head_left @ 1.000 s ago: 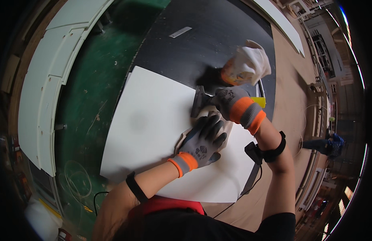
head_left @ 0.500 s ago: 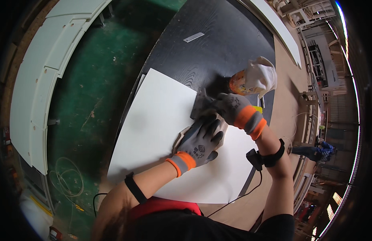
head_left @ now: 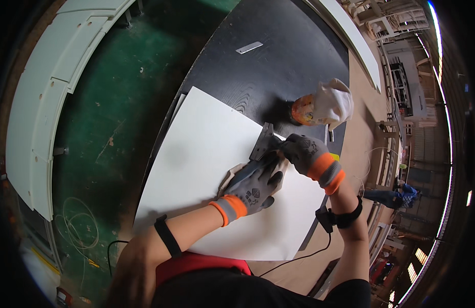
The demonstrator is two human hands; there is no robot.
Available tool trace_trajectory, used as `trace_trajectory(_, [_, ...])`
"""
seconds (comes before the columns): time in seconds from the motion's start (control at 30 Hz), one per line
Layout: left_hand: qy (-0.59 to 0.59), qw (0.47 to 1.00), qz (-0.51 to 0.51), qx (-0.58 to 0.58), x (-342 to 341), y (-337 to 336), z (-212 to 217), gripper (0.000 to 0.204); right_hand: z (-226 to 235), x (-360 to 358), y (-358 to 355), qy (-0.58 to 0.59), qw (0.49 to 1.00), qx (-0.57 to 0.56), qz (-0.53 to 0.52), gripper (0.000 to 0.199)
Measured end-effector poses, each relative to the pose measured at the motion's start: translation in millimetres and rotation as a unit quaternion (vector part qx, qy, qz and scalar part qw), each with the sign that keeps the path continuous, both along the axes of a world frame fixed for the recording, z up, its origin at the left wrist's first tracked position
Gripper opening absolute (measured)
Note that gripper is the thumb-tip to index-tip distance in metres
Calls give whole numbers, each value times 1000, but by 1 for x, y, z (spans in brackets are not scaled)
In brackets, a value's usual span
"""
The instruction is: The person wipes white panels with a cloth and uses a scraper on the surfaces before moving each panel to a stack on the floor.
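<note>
My left hand (head_left: 255, 191), in a grey work glove with an orange cuff, is closed over a tan cloth (head_left: 232, 177) on a white panel (head_left: 181, 154). To its right my gloved right hand (head_left: 305, 151) is in a fist, held close to the left fingertips. A dark grey flat-bladed scraper (head_left: 263, 141) juts out left of the right hand, over the panel's far edge; its handle end is hidden by the gloves. Behind the right hand stands an orange, stained container (head_left: 302, 109) with a white cloth (head_left: 334, 105) draped on top.
The panel lies on a black wood-grained board (head_left: 217, 66), where a small metal strip (head_left: 249, 47) rests. A yellow item (head_left: 334, 156) shows beside my right cuff. White panels (head_left: 37, 118) line the left, beyond the green floor (head_left: 114, 113). Another person (head_left: 401, 196) is far right.
My right hand and the scraper have shifted a little nearer to me and to the right. The left hand has stayed nearly in place on the cloth.
</note>
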State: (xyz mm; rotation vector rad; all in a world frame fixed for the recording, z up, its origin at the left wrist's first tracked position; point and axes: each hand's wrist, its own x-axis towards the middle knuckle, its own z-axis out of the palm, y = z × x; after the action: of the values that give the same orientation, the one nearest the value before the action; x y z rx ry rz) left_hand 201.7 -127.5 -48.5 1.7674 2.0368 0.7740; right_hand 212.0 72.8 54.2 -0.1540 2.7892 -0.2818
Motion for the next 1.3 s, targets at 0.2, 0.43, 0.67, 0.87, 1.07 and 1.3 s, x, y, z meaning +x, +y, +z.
trace_trajectory(0.2, [63, 998, 8, 16, -8, 0, 13, 71, -5, -38, -26, -18, 994, 100, 36, 26])
trace_trajectory(0.43, [69, 996, 21, 55, -10, -6, 13, 67, -7, -96, -55, -80, 983, 153, 57, 28])
trace_trajectory(0.67, [54, 998, -3, 12, -14, -12, 25, 60, -3, -144, -85, -62, 985, 132, 90, 28])
trace_trajectory(0.87, [67, 998, 4, 0, -16, -17, 30, 49, 0, -159, -95, -126, 979, 152, 52, 24])
trace_trajectory(1.07, [65, 996, 45, 35, -15, -19, 23, 60, 11, -147, -92, -91, 986, 122, 60, 25])
trace_trajectory(1.3, [45, 997, 50, 46, -16, -24, 29, 61, 0, -137, -85, -22, 989, 111, 94, 15])
